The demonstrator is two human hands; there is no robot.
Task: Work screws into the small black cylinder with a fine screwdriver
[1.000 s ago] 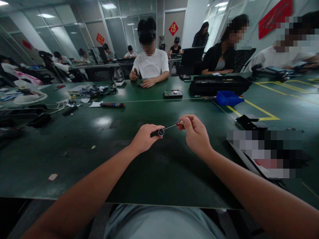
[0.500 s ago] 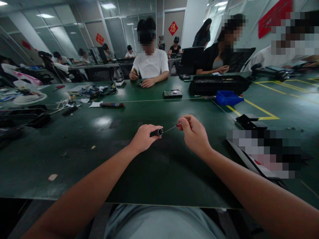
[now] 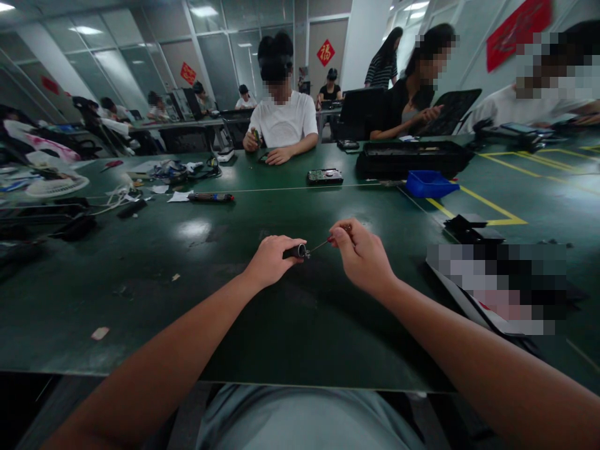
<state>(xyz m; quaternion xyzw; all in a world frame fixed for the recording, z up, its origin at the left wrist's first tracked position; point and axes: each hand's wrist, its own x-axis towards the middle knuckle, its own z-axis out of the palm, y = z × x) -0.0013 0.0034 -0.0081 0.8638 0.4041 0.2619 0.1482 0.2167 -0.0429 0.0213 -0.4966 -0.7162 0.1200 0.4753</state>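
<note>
Between the thumb and fingers of my left hand (image 3: 269, 259) lies a short black cylinder (image 3: 294, 251), its open silvery-rimmed end facing right. A small metallic piece (image 3: 307, 254) shows just outside that end. My right hand (image 3: 363, 253) is closed around the reddish handle of a screwdriver (image 3: 323, 244). Its thin shaft slants down and left, and the tip is at or very near the metallic piece; I cannot tell whether they touch. Both hands are above the green table (image 3: 281, 337). The far side of the cylinder is hidden by my fingers.
Ahead lie a hard drive (image 3: 325, 177), a blue bin (image 3: 430, 184) and a long black tray (image 3: 415, 159). A dark pen-like tool (image 3: 210, 197) lies left of centre, with cables beyond. A co-worker (image 3: 282, 119) sits opposite. Black parts (image 3: 473, 229) lie to the right.
The metallic piece now sticks out of the cylinder's end. My right hand and the screwdriver have shifted slightly left; my left hand is almost unmoved.
</note>
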